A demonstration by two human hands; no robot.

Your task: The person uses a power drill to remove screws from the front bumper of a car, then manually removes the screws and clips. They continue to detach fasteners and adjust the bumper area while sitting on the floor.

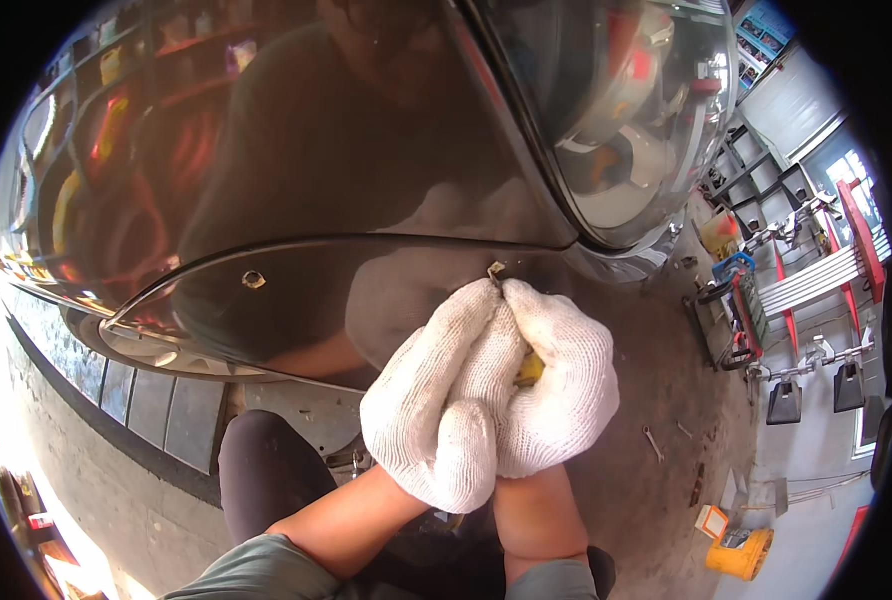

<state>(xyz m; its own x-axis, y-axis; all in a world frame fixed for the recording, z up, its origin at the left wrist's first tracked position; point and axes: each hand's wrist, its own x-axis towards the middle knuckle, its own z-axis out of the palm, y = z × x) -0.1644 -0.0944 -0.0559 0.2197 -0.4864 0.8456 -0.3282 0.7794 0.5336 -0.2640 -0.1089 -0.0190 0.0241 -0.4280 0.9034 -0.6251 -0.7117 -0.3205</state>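
Position: the small tab (497,268) stands at the lower panel (296,305) of the vehicle, just below that panel's upper edge and nearer its right corner, under the lamp (621,180). The seam (366,237) along this edge divides it from the upper panel (316,140).

Hand state: both hands are gloved and pressed together. The right hand (561,385) is curled closed around a yellow object (529,369), only part of which shows. The left hand (431,400) has its fingers bunched; whether its tips pinch the tab cannot be told. The fingertips of both hands meet directly below the tab.

Hazard 1, loss of grip: thick knitted fabric dulls touch, and the tab offers little surface. An uneven pull could let the fingertips slide off.

Hazard 2, breakage: if the tab is fixed at its base, which is not visible, sideways bending could snap it or tear the paint.

Hazard 3, surface damage: a hard edge on the yellow object could score the glossy lower panel if the hands skid toward the seam. A pale-rimmed mark (254,279) near the left end of this panel calls for equal care.

Hazard 4, dropped parts: a released tab could fall to the floor (656,490), where a spanner (654,444) lies to the right, and be hard to find
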